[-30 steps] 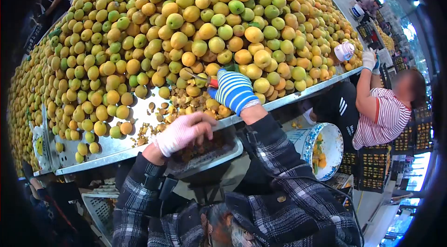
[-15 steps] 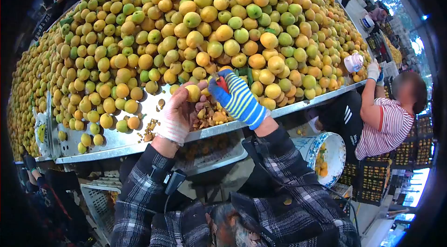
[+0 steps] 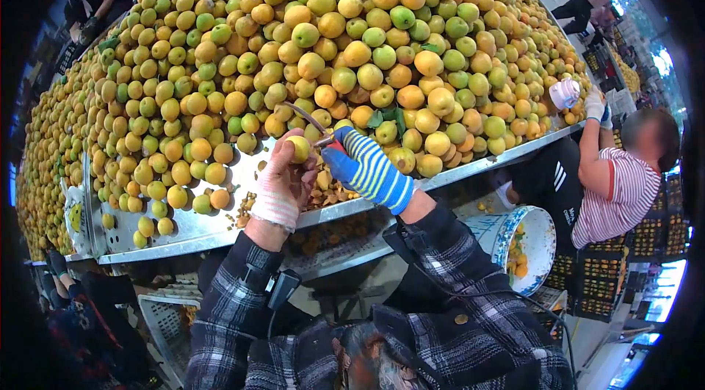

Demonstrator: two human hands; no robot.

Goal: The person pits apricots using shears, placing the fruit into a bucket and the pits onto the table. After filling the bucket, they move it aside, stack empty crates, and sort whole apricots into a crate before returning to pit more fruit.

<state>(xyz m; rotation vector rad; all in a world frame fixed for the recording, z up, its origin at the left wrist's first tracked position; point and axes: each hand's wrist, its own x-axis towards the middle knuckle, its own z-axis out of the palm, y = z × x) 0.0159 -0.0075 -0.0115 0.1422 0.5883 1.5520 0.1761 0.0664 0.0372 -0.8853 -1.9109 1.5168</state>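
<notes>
My left hand [image 3: 280, 178], in a pale pink-and-white glove with fingertips bare, pinches a yellow apricot [image 3: 299, 148]. My right hand [image 3: 369, 168], in a blue striped glove, is closed around a red-handled knife [image 3: 309, 120]. Its thin, curved metal blade points up and left, just beyond the held fruit. The handle end near the fruit shows; the rest is hidden in my fist. Both hands are close together over the table's near edge. Beneath them lie brownish pits and fruit scraps [image 3: 330, 193]. A large heap of apricots [image 3: 330, 23] rises behind.
The metal table rim [image 3: 183, 245] runs in front of me. Below right stands a white bucket [image 3: 542, 243] with fruit pieces inside. A grey crate [image 3: 163, 327] is lower left. A person in a striped shirt [image 3: 620, 192] sits right; a white cup [image 3: 564, 94] rests by the heap.
The knife has swung so its curved blade now shows clearly, tilted up left. The apricot in my left hand has shifted slightly left. The view has moved a little.
</notes>
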